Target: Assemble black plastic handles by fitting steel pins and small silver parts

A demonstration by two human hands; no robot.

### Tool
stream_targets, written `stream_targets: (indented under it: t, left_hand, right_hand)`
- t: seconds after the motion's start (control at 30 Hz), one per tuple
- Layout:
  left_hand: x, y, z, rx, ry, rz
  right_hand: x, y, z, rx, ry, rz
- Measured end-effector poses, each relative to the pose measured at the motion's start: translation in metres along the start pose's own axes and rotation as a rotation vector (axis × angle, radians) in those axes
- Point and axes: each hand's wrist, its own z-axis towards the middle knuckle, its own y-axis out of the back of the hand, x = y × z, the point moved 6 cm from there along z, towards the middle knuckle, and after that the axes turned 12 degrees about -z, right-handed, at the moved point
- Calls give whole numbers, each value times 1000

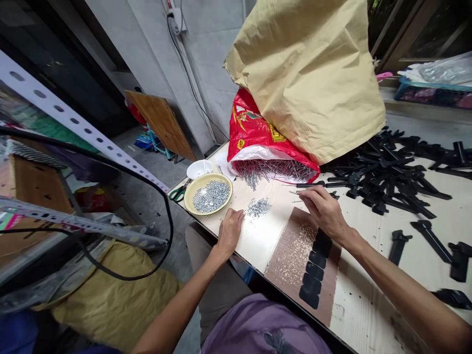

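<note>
My left hand [230,230] rests at the table's near edge, fingers closed together beside a small pile of metal pieces [258,207]; what it pinches, if anything, is too small to tell. My right hand [324,209] pinches a thin metal rod [294,192] above the table, left of the black plastic parts [383,172]. A yellow bowl [187,200] of small metal pieces stands left of the pile. Behind, a red bag [245,115] lies open with many metal rods [273,169] showing. Several black pads [314,270] lie in a row on a brown board [283,246].
A white bowl [199,169] and green-handled scissors [179,193] sit at the table's left corner. A large tan sack [306,73] leans over the red bag. At the left, a perforated metal frame [84,129] and a black cable [171,211] stand near the table.
</note>
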Motion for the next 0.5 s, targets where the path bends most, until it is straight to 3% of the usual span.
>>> stream_targets:
  t: [0.3, 0.5]
  left_hand:
    - [9, -8, 18, 59, 2, 5]
    - [23, -1, 26, 69, 15, -118]
  right_hand:
    - [19, 28, -80, 112, -139, -3]
    - [28, 39, -96, 100, -285, -17]
